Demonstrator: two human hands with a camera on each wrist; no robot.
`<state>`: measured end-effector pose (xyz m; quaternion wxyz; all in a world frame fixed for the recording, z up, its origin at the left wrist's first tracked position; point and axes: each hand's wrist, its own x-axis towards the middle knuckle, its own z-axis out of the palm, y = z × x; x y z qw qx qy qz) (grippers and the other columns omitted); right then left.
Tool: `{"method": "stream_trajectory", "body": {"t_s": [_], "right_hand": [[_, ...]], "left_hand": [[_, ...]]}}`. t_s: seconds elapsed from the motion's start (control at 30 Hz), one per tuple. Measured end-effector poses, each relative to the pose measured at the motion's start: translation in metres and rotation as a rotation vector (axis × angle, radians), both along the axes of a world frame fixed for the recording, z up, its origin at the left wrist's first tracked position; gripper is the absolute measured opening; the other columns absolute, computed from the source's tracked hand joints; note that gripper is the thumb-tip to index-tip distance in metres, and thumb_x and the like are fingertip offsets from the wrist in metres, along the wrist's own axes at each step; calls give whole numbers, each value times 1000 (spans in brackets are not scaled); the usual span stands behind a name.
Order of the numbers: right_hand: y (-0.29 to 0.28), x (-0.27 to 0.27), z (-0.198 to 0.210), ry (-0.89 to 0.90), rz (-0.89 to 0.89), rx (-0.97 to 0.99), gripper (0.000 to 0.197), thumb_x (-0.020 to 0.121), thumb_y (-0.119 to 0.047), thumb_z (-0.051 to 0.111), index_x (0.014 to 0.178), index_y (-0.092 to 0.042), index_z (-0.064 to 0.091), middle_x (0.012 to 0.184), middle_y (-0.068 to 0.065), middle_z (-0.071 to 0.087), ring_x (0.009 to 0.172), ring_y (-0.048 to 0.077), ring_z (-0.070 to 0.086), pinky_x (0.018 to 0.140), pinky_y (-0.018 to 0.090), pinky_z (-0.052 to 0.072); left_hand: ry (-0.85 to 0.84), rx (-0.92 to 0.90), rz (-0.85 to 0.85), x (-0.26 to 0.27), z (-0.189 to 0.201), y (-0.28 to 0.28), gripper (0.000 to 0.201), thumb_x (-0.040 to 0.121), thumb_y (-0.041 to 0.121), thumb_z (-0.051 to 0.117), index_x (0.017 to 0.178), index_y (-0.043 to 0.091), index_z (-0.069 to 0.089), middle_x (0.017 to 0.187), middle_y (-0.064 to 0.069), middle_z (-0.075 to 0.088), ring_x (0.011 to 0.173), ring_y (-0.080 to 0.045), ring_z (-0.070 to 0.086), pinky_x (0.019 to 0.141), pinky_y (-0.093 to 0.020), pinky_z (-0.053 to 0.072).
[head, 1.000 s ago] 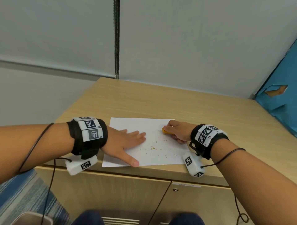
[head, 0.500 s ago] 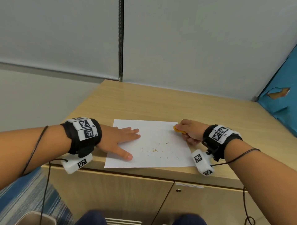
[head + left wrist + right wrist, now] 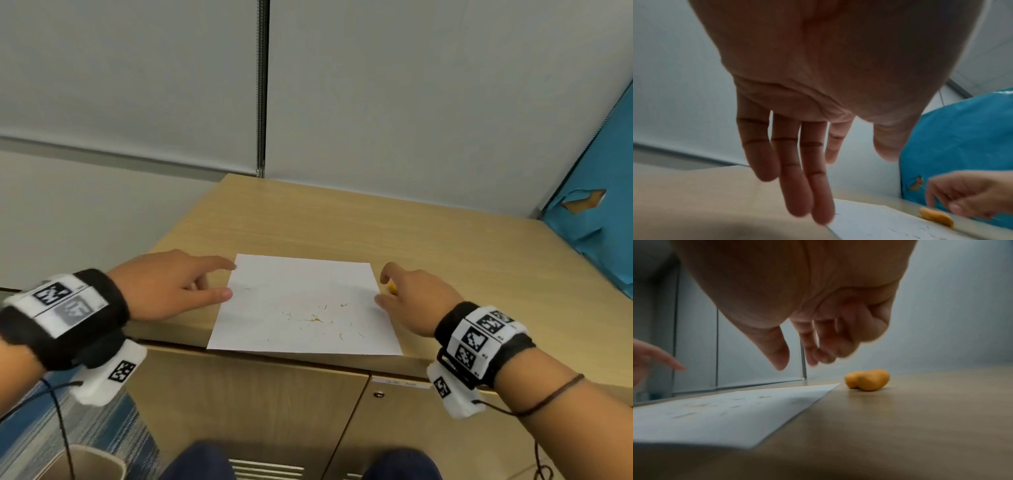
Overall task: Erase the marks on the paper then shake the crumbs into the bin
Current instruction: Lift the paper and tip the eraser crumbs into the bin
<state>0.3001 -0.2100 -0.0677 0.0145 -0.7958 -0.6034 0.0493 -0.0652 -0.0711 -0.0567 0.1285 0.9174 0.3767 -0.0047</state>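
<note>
A white sheet of paper (image 3: 301, 305) lies flat near the front edge of the wooden cabinet top (image 3: 342, 226), strewn with several orange eraser crumbs (image 3: 313, 319). My left hand (image 3: 178, 284) hovers at the sheet's left edge, fingers straight and spread, holding nothing; the left wrist view shows its fingertips (image 3: 820, 214) just above the paper's edge (image 3: 869, 224). My right hand (image 3: 411, 298) hangs at the right edge with fingers loosely bent and empty. The orange eraser (image 3: 867, 380) lies on the wood just beyond the paper's corner (image 3: 756, 410), apart from my right fingers (image 3: 818, 350).
A bin's rim (image 3: 78, 459) shows on the floor at the lower left, below the cabinet. A blue bag (image 3: 603, 219) leans at the right rear of the top. Cabinet doors (image 3: 274, 411) face my knees. A grey wall stands behind.
My right hand has put the eraser down beside the paper and let go. My left hand has lifted off the sheet and slid to its left edge.
</note>
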Motion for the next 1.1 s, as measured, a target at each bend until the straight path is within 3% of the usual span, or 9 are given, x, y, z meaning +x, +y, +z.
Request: {"method": "stream_trajectory", "body": {"t_s": [0.1,0.27,0.43,0.5,0.6,0.73,0.83,0.97,1.1], "right_hand": [[-12,-19,-18,-12,106,-106,47,98,-59,38,135,-33,52,122,0,52,107,23,55,91,39,48],[-30,-45,-27,33,178,-70,48,100,-58,33,140,-38,50,139,-1,46,121,28,45,102,44,42],[-37,-77,-25,33,256,-83,46,102,-54,29,142,-39,47,144,-6,44,113,27,44,99,41,40],[-38,-89,-24,58,280,-83,44,103,-53,30,141,-39,48,142,-7,44,114,26,44,99,38,39],[-39,-101,-20,179,232,-10,37,101,-51,40,130,-33,54,129,-5,52,108,19,52,93,35,45],[-50,-103,-20,509,-30,208,31,96,-50,54,95,-19,60,80,4,69,68,19,64,67,41,53],[-61,-124,-25,1042,-213,87,48,93,-53,57,100,-7,66,81,13,74,64,27,68,55,36,55],[-56,-167,-45,1719,-244,-114,45,97,-46,51,126,-15,65,117,19,72,89,38,72,62,40,63],[-37,-217,-71,1896,-169,-211,41,98,-22,51,135,-5,55,127,24,66,116,41,65,95,54,54]], "left_hand": [[-120,-163,181,-22,-9,-16,66,85,77,37,146,51,29,71,14,73,64,-1,68,74,-30,55],[-439,-498,409,-40,-41,-34,95,60,94,54,142,56,23,83,-4,78,73,-21,76,75,-38,59],[-811,-681,520,-42,-61,-44,56,97,18,63,147,30,40,104,-12,75,78,-27,76,65,-37,62],[-870,-726,512,-48,-65,-47,52,95,4,63,142,22,48,108,-13,75,85,-24,76,63,-32,61],[-869,-697,481,-66,-74,-50,45,93,-1,64,133,18,58,116,-6,74,99,-20,73,78,-36,61],[-1008,-696,475,-97,-80,-57,44,92,-5,62,130,17,61,120,-6,72,108,-24,70,89,-35,58],[-1100,-734,462,-127,-92,-68,47,92,-6,60,134,15,59,127,-5,69,115,-23,67,89,-31,58],[-1102,-761,459,-172,-109,-85,50,91,-6,59,137,13,57,132,-3,66,120,-23,64,91,-32,57],[-1064,-760,494,-228,-132,-102,50,91,-4,60,138,15,57,137,0,63,124,-25,61,95,-38,56]]}}
